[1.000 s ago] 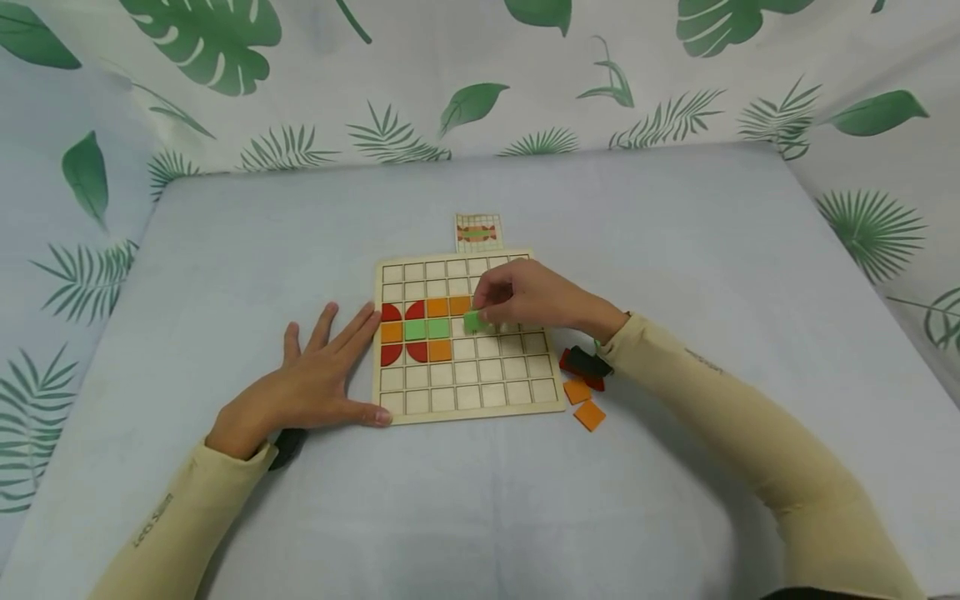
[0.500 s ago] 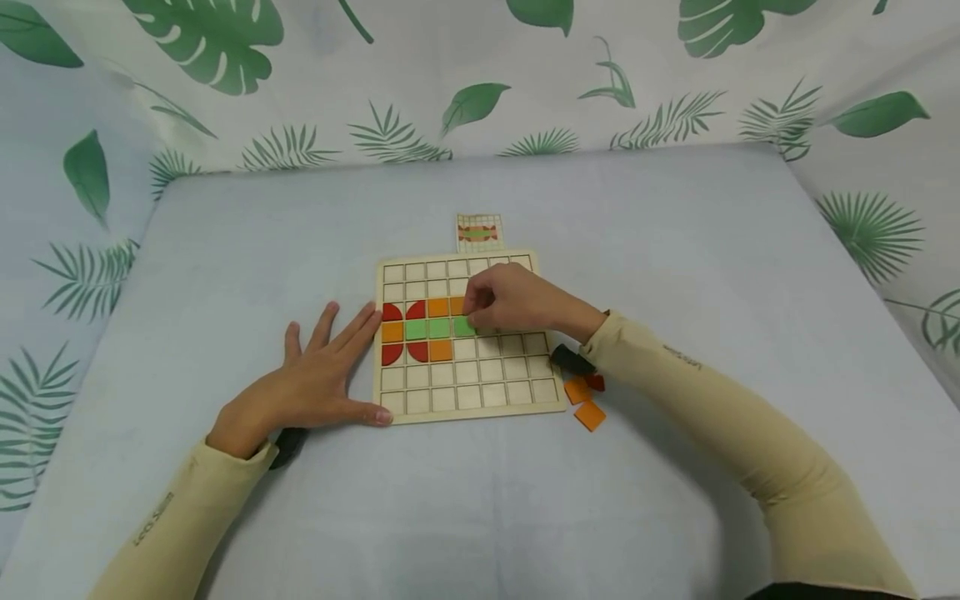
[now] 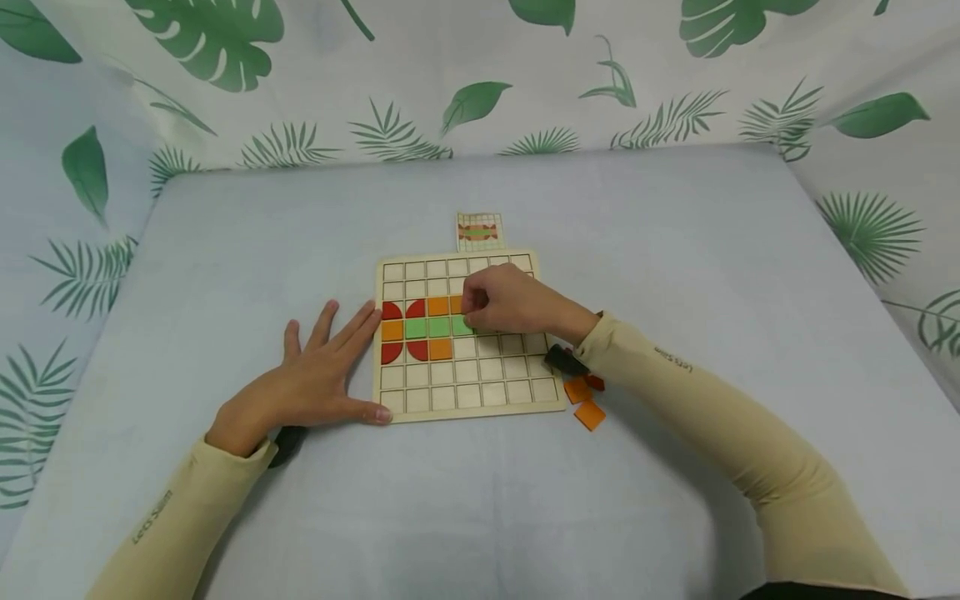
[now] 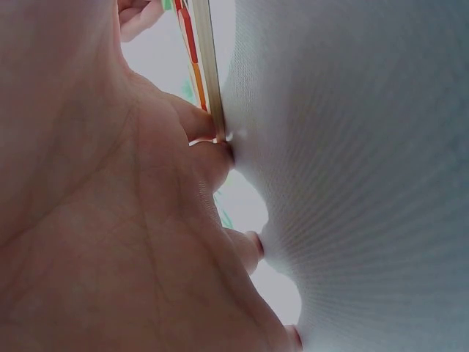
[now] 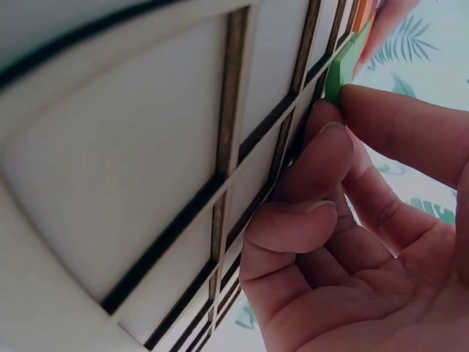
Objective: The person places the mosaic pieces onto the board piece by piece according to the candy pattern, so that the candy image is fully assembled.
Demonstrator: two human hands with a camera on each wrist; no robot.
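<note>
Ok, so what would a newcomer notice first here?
Likely the pale grid board near the middle of the head view, with bright tiles across its left side. The right hand pinches a green tile at the board's centre; the spread left hand touches the board's left edge.

You see the grid board (image 3: 468,396) from overhead and from both wrists
From high up, your head camera faces forward and down over the table (image 3: 480,500). Your left wrist camera, close against your left hand (image 3: 311,383), meets the board edge-on; your right wrist camera looks closely and aslant across its face, past your right hand (image 3: 517,300). Head and right wrist views share the green tile (image 5: 347,64).
</note>
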